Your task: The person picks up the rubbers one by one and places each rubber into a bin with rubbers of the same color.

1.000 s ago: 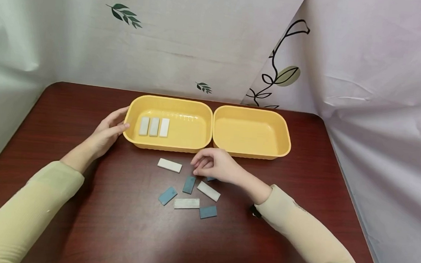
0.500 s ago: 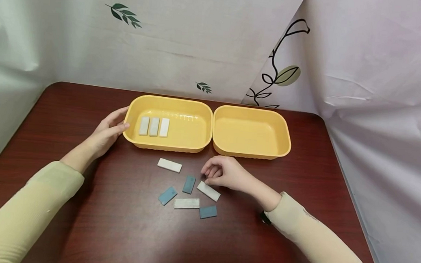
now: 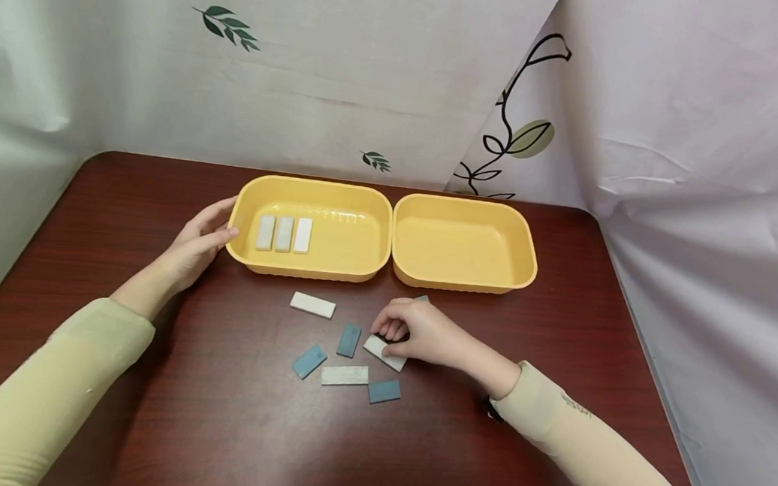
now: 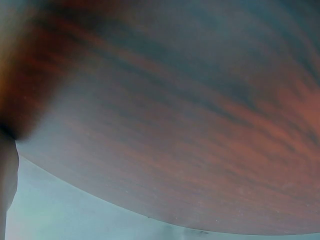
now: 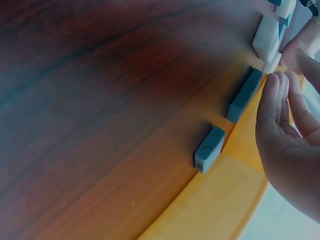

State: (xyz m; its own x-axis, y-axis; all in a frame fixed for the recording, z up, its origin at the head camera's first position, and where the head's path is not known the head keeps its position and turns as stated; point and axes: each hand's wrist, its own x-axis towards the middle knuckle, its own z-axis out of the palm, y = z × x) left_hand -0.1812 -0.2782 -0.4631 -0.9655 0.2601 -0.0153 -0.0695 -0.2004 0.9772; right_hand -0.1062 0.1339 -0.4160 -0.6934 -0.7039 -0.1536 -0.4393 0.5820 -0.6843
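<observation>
In the head view, the left hand [image 3: 198, 243] holds the left end of a yellow tray [image 3: 351, 249], with the thumb over its rim. Three pale blocks [image 3: 284, 234] lie in a row inside that tray. The right hand [image 3: 426, 331] is bent over a white block [image 3: 379, 345] on the table, its thumb above it and its fingers by the far edge. Whether they press on the block cannot be told. From the right wrist, this hand [image 5: 287, 127] appears beside two dark blue blocks [image 5: 245, 95] and several white ones. The left wrist view is mostly blurred table.
A second yellow tray [image 3: 465, 242] adjoins the first on the right. Loose on the dark red table [image 3: 235, 413] lie white blocks [image 3: 313, 305] and several blue blocks [image 3: 349, 341]. One blue block [image 3: 422, 298] shows behind the right hand. A pale curtain [image 3: 347, 67] stands behind.
The right hand has moved right and nearer the wearer, from above the blue blocks to the white block. A blue block's edge now shows behind it. The left hand keeps its place.
</observation>
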